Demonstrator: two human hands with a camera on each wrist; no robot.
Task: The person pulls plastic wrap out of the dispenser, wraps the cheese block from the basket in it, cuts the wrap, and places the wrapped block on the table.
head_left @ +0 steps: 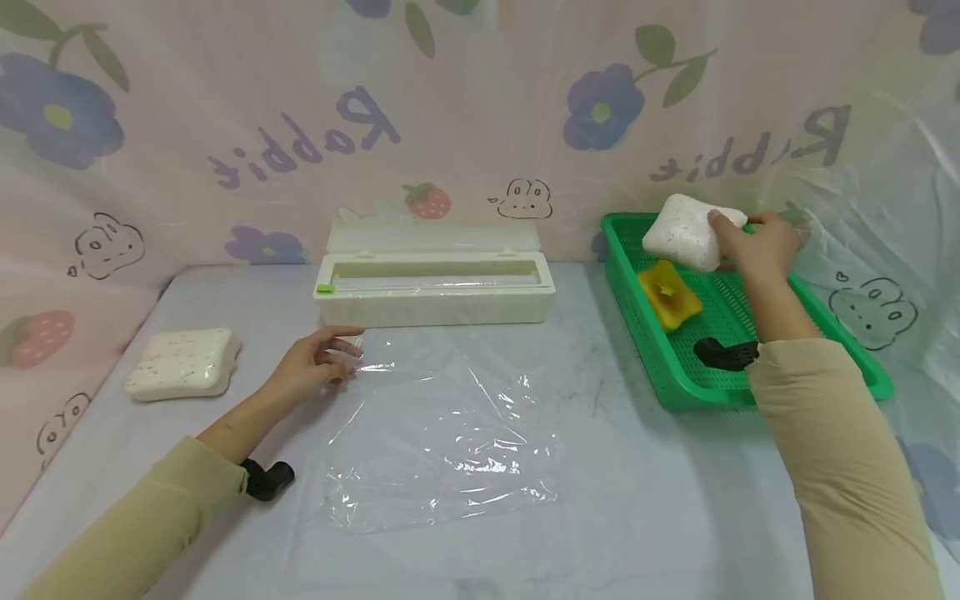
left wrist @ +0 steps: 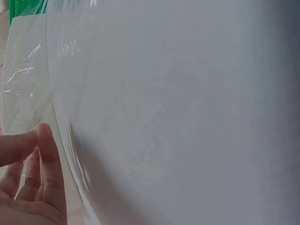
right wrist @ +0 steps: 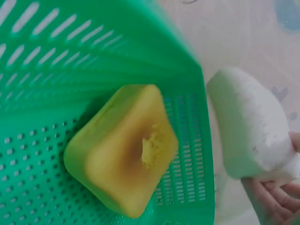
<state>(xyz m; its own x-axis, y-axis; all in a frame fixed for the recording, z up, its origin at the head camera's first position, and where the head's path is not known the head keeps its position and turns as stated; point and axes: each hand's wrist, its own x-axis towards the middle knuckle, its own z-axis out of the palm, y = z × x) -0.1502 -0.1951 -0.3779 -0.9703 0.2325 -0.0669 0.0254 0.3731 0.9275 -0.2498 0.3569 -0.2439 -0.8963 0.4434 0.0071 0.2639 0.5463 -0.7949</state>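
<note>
My right hand point(head_left: 761, 246) grips a white, speckled, pillow-shaped block point(head_left: 686, 232) above the green basket point(head_left: 667, 392); the right wrist view also shows this block point(right wrist: 255, 122). In the basket lies a yellow block point(head_left: 667, 296) with a brown dent. Between thumb and index finger, my left hand point(head_left: 311, 362) pinches the upper left corner of a clear sheet of plastic wrap point(head_left: 450, 433) spread on the table. Behind the sheet stands a white wrap dispenser point(head_left: 431, 310), its lid raised. A shiny white block with red specks point(head_left: 183, 364), seemingly wrapped, sits at the left.
A patterned curtain point(head_left: 465, 108) hangs behind the table, with a sheet of it along the right side. The basket's raised rim borders the right part of the white table point(head_left: 622, 517). Black wrist cameras point(head_left: 270, 481) stick out from both sleeves.
</note>
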